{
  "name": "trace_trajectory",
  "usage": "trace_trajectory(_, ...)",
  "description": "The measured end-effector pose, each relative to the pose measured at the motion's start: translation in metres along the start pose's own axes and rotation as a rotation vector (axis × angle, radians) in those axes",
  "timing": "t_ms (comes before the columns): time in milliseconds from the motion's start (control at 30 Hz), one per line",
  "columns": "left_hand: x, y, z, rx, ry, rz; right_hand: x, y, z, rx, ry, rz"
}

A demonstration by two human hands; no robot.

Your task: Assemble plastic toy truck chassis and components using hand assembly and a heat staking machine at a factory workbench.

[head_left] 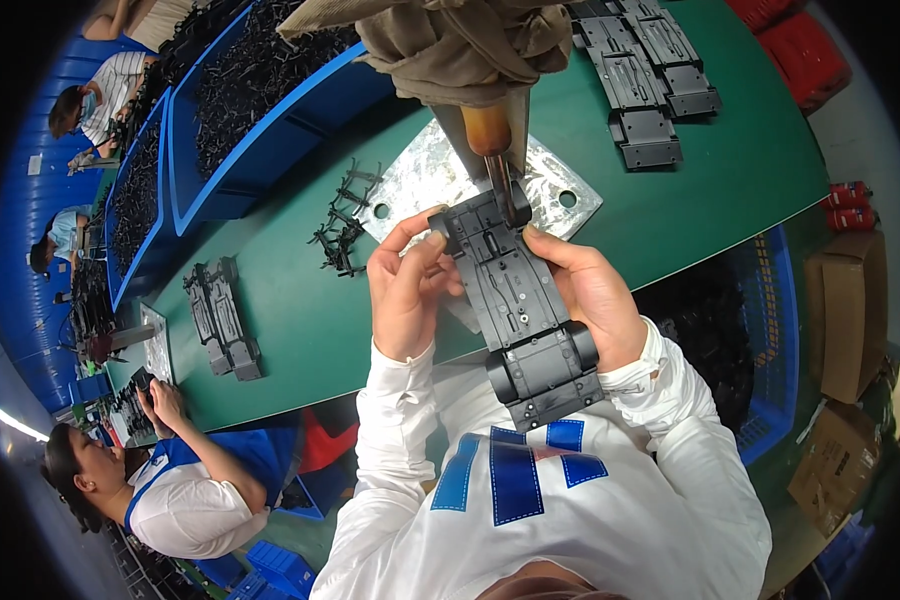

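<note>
Between my two hands is a long black plastic chassis part, tilted with its near end toward my chest. My left hand grips the far left edge, thumb and fingers closed on it. Along the right edge, my right hand holds the part, its thumb near the far corner. A metal tool tip with an amber upper section comes down at the far end of the part; whether it touches cannot be made out. Beneath lies a shiny metal plate with round holes.
Small black frame pieces lie left of the plate. Blue bins of black parts stand far left. More chassis parts rest on the green table at far right and left. A co-worker sits at left; a blue crate stands right.
</note>
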State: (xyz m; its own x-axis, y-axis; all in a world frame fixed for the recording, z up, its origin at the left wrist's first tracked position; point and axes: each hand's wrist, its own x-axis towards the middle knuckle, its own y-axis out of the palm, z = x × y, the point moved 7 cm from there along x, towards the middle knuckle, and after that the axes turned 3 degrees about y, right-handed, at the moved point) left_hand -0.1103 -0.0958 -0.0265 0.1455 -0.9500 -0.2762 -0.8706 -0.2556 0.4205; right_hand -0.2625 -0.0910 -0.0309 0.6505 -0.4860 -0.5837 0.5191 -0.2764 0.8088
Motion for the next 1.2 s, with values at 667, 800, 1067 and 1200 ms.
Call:
trace_trajectory(667,0.000,-0.001,0.002,0.007,0.000,-0.001,-0.001,-0.002,0.000,-0.001,0.004,0.013)
trace_trajectory(800,-0.003,-0.003,0.007,0.021,-0.031,-0.004,0.002,-0.013,-0.003,-0.002,0.027,0.003)
trace_trajectory(1067,-0.025,0.000,0.014,0.084,-0.087,-0.008,-0.019,-0.020,-0.020,0.049,0.113,-0.009)
trace_trajectory(1200,-0.044,0.002,0.019,0.121,-0.067,-0.043,-0.035,-0.020,-0.027,0.017,0.077,0.122)
